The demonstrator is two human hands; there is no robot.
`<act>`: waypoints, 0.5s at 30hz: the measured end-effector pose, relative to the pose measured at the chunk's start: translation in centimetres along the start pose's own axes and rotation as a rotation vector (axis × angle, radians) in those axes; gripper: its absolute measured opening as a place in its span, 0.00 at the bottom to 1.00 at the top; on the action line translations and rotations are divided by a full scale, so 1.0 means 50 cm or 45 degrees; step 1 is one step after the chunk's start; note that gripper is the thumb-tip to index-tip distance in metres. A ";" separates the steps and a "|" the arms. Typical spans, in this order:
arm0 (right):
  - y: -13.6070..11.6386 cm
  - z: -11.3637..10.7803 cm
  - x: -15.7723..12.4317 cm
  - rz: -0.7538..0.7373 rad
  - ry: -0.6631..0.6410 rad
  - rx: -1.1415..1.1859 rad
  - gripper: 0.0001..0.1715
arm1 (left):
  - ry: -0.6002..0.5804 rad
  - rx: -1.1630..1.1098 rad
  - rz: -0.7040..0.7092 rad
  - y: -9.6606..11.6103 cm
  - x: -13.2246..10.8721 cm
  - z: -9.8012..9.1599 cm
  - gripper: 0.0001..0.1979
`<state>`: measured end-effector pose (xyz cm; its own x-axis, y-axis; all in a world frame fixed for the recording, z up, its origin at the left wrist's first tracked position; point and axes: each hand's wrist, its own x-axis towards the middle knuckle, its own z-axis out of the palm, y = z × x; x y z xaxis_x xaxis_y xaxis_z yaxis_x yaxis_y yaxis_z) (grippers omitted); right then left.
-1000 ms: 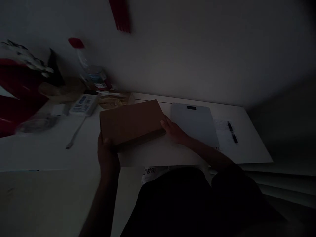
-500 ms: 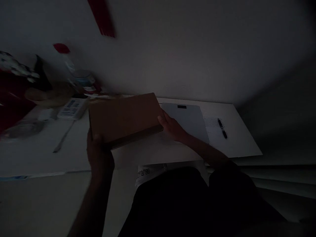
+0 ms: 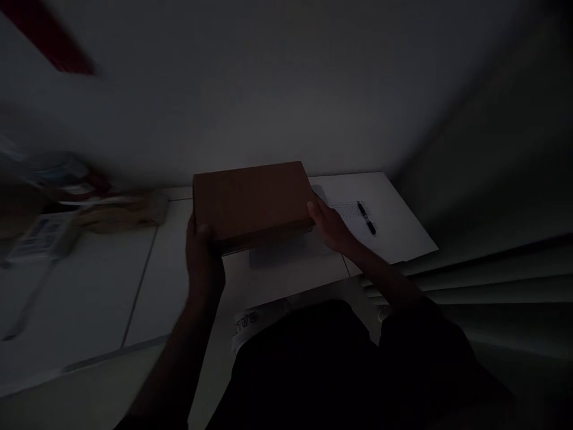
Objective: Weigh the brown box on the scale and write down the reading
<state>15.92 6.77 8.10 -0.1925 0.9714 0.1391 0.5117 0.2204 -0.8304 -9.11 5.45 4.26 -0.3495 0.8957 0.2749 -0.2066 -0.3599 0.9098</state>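
Note:
Between my two hands is a brown cardboard box (image 3: 253, 200), held by its left and right ends above the white table (image 3: 170, 286). My left hand (image 3: 203, 257) grips the near left corner, thumb on top. At the right end my right hand (image 3: 329, 224) is closed on the box, its thumb along the edge. Under the box lies a flat grey laptop-like slab (image 3: 282, 257), mostly covered by it. A black pen (image 3: 367, 218) rests on a sheet of written paper (image 3: 349, 212) to the right of my right hand. The scene is very dark.
On the left, blurred, are a small white box with a label (image 3: 45, 236), a brown paper packet (image 3: 120, 212) and a bottle (image 3: 58, 173). A red strip (image 3: 49, 36) hangs on the wall behind. Drawer-like ledges (image 3: 483, 275) stand at the right.
My view has turned to the right. Both hands have carried the cardboard box rightward, from beside the grey slab to above it. The grip on the box is unchanged.

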 end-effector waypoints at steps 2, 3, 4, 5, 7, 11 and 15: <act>0.020 -0.017 -0.009 0.023 0.029 -0.016 0.45 | -0.040 -0.013 -0.021 -0.014 -0.002 0.019 0.28; 0.031 -0.024 -0.014 0.026 0.048 -0.020 0.45 | -0.064 0.000 -0.030 -0.020 -0.003 0.027 0.27; 0.040 -0.031 -0.017 0.030 0.069 -0.023 0.45 | -0.083 0.024 -0.033 -0.026 -0.005 0.036 0.27; 0.048 -0.037 -0.021 0.037 0.085 -0.027 0.45 | -0.094 0.047 -0.034 -0.032 -0.007 0.044 0.27; 0.062 -0.049 -0.029 0.069 0.103 -0.040 0.45 | -0.114 0.074 -0.063 -0.041 -0.012 0.061 0.29; 0.083 -0.065 -0.041 0.111 0.123 -0.058 0.45 | -0.137 0.052 -0.137 -0.058 -0.023 0.087 0.31; 0.105 -0.069 -0.045 0.128 0.124 -0.049 0.46 | -0.157 0.126 -0.161 -0.073 -0.032 0.092 0.29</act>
<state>21.93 6.03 5.27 -0.0575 0.9923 0.1099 0.5566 0.1232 -0.8216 -3.61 6.55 1.91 -0.2104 0.9596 0.1870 -0.1487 -0.2205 0.9640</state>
